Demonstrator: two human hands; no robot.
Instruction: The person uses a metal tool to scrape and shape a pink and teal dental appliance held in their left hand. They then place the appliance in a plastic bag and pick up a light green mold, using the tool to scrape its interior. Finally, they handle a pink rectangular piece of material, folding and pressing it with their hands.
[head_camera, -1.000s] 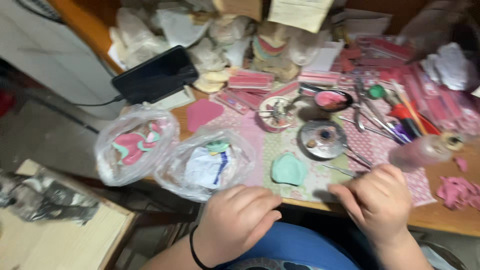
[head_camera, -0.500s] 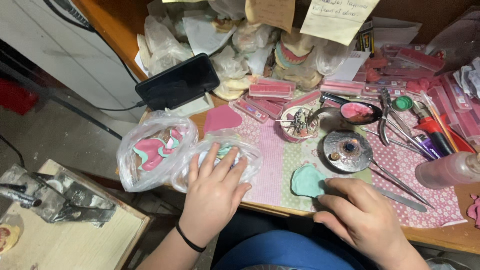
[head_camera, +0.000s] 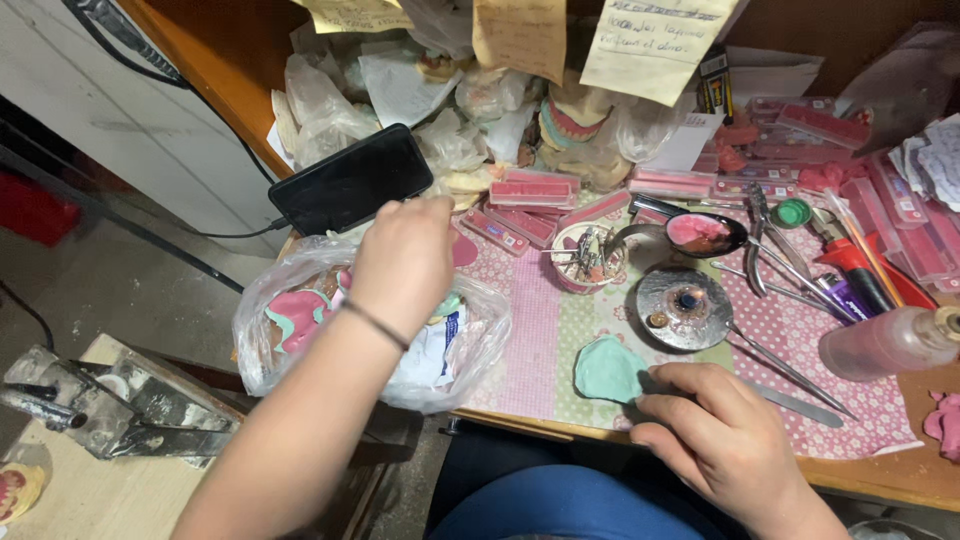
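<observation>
A single head-worn camera looks steeply down and slightly forward from close above the cluttered workbench (head_camera: 560, 330), taking in its near edge, the person's lap and floor at left.

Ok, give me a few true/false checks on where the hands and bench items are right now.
1. The left hand reaches over the plastic bags. True.
2. The right hand rests by the green piece. True.
3. The phone lies screen lit. False: its screen is dark.
4. The clear bottle stands upright. False: it lies on its side.
5. The spoon holds pink material. True.
6. The left wrist is bare. False: it wears a thin dark band.
</observation>
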